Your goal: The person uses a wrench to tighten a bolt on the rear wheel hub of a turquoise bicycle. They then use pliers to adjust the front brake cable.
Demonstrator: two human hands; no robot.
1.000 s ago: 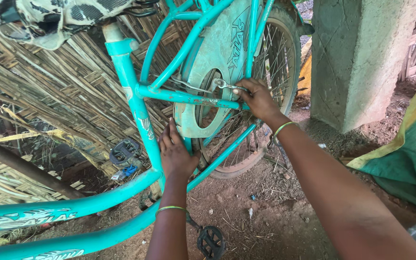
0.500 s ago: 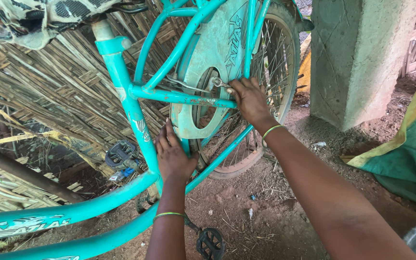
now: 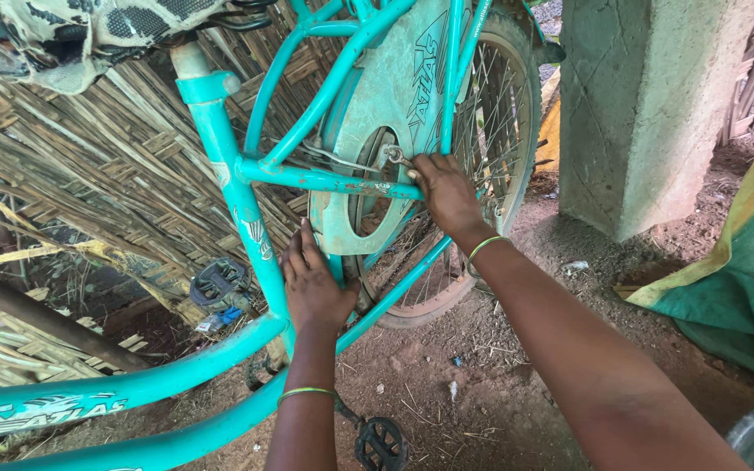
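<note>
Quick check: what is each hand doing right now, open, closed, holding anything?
Left hand: open, palm flat against the teal bicycle frame, holding nothing.
Right hand: closed on a small metal spanner at the chain guard.

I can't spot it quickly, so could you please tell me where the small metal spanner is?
In the head view, the spanner sits upper centre, at the right hand's fingertips against the teal chain guard, just above the horizontal frame tube.

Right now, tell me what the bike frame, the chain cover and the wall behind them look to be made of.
Bike frame: looks like metal tubing, glossy teal paint, chipped at joints.
Chain cover: thin sheet metal, it seems, same teal paint but dull and scuffed.
Wall: woven strips of dried cane or bamboo, unfinished; which plant is unclear.
</note>
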